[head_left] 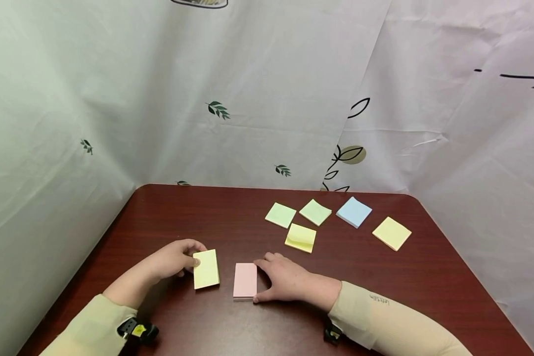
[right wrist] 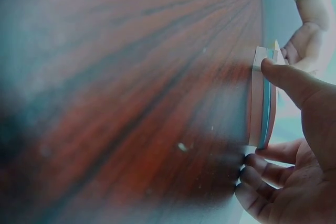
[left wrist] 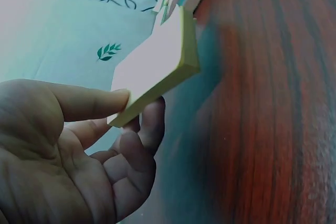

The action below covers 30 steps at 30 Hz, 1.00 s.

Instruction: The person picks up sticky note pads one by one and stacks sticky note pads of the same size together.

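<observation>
My left hand (head_left: 176,259) pinches a yellow sticky note pad (head_left: 206,270) by its left edge, thumb on top and fingers beneath. In the left wrist view this pad (left wrist: 152,66) is tilted, its thick yellow side facing the camera. A short way to the right is a small stack of sticky note pads (head_left: 245,281), pink on top. My right hand (head_left: 285,278) holds that stack at its right side, thumb on the near corner and fingertips at the far one. Seen from the right wrist, the stack (right wrist: 256,103) has pink layers with a blue one between them.
Farther back on the dark red table (head_left: 196,212) lie two light green pads (head_left: 281,215), a blue pad (head_left: 354,212) and a yellow pad (head_left: 392,233). Another yellow pad (head_left: 300,238) with a curled sheet lies nearer. A white printed curtain (head_left: 249,138) hangs behind the table.
</observation>
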Tool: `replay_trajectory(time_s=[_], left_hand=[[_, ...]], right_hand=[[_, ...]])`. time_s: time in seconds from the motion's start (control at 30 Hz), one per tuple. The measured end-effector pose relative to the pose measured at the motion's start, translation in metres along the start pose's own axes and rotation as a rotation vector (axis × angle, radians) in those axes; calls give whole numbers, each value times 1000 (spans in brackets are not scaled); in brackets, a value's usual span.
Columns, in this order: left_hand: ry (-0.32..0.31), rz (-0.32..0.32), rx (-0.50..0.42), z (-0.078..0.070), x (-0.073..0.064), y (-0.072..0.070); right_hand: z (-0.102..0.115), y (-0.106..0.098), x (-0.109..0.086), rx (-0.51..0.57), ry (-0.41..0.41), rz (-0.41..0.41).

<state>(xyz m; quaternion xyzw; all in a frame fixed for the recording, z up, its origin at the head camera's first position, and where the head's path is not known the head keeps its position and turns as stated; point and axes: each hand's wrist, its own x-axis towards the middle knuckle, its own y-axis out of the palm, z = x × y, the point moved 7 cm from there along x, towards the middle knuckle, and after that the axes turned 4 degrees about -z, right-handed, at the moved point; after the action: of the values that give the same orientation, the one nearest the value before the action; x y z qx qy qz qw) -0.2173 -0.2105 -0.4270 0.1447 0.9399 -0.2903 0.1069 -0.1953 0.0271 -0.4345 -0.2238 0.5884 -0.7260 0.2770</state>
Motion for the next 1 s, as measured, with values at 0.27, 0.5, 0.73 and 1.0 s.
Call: replay_trajectory(time_s=[0.27, 0.5, 0.73, 1.0], left_hand=[[-13, 147, -240, -3, 6, 13], [-17, 222, -316, -13, 9, 33], [-23, 244, -313, -16, 12, 51], [-13, 128, -125, -18, 13, 55]], right_hand=[[0, 1, 0, -2, 3, 6], [-1, 1, 0, -3, 10, 9], [-1, 1, 1, 4, 11, 2], [-1, 1, 0, 4, 13, 3]])
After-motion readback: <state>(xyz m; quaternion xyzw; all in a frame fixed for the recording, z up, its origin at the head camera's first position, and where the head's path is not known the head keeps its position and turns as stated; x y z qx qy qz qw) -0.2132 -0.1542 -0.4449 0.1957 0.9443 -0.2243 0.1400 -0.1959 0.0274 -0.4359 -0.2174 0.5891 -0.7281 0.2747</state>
